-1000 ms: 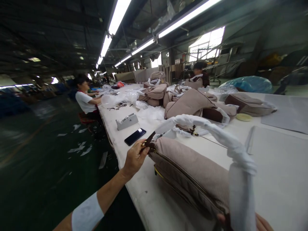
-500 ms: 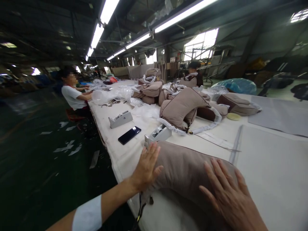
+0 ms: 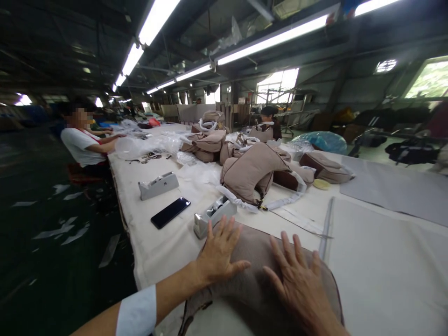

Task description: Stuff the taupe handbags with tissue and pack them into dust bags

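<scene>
A taupe, crescent-shaped handbag (image 3: pixel 257 247) with dark piping lies on the white-covered table (image 3: pixel 168 252) in front of me. My left hand (image 3: pixel 220 254) rests on its left part, fingers spread. Flat on its right part lies my right hand (image 3: pixel 299 275), fingers also apart. A dark strap with a metal fitting (image 3: pixel 191 312) hangs at the bag's lower left. Just beyond my left fingertips stands a grey tape dispenser (image 3: pixel 213 214). The bag's lower edge is partly hidden by my right arm.
A second tape dispenser (image 3: pixel 159 185) and a black phone (image 3: pixel 171 212) lie to the left. Several taupe bags (image 3: pixel 252 172) with wrapped handles are piled beyond. Clear plastic (image 3: pixel 150 142) covers part of the table. One person (image 3: pixel 86 144) sits at the left edge, another (image 3: pixel 271 123) behind the pile.
My right hand has moved left across the bag, closer to my left hand, and its fingers are spread wider. My left hand's fingers have also fanned out. The view has turned slightly right.
</scene>
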Tool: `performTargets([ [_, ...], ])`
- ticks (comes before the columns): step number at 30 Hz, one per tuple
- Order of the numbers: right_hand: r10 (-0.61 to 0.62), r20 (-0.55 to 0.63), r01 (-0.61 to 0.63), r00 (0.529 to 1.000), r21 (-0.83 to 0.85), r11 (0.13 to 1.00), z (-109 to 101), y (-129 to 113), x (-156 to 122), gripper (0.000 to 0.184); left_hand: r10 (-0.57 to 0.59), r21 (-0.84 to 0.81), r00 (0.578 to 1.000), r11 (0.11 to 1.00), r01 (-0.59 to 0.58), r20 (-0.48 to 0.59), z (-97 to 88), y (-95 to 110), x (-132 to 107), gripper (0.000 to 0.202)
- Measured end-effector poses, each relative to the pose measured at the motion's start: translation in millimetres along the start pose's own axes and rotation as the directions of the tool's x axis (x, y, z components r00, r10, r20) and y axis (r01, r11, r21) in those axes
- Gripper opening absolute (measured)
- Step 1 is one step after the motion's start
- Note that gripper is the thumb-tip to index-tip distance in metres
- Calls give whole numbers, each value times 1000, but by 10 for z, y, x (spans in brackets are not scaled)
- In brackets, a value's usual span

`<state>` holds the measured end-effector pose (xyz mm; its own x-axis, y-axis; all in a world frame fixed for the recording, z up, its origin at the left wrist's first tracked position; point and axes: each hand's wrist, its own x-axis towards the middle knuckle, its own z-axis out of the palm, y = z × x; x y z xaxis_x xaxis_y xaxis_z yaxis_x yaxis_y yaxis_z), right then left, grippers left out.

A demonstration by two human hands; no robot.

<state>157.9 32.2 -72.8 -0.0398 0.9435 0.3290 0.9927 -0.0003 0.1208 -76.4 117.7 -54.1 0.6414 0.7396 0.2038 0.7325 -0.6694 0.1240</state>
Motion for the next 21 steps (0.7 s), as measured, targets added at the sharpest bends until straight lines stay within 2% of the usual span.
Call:
performTargets([
  [2,-48,51,46,998,49,998,70,-44,39,63,-41,-55,994,997,46,99,8,74,135,92],
  [5,-24,193,6,981,94,996,156,27,69,60,-125,-79,970,986,144,207,53,63,268,90],
  [7,0,267,-25,964,90,996,116,70,90,57,-132,-78,960,985,156,248,28,10,298,85],
  [9,27,278,-46,960,63,997,23,44,104,56,-115,-101,953,984,148,281,-38,-20,299,81],
  [11,-13,199,0,980,63,998,-42,-50,101,56,-91,-123,963,984,125,253,-86,7,295,82],
  [14,-127,73,116,989,139,984,4,-206,99,55,39,-126,990,992,-22,132,-37,120,324,77],
  [17,-142,130,110,981,232,967,108,-200,133,55,142,-129,982,984,-127,121,74,148,388,70],
  [19,-117,141,80,983,243,967,133,-60,95,56,126,-157,983,982,-104,133,88,43,379,65],
  [21,21,62,-35,998,227,973,144,145,-101,58,41,-200,996,980,-23,84,49,-141,261,61],
])
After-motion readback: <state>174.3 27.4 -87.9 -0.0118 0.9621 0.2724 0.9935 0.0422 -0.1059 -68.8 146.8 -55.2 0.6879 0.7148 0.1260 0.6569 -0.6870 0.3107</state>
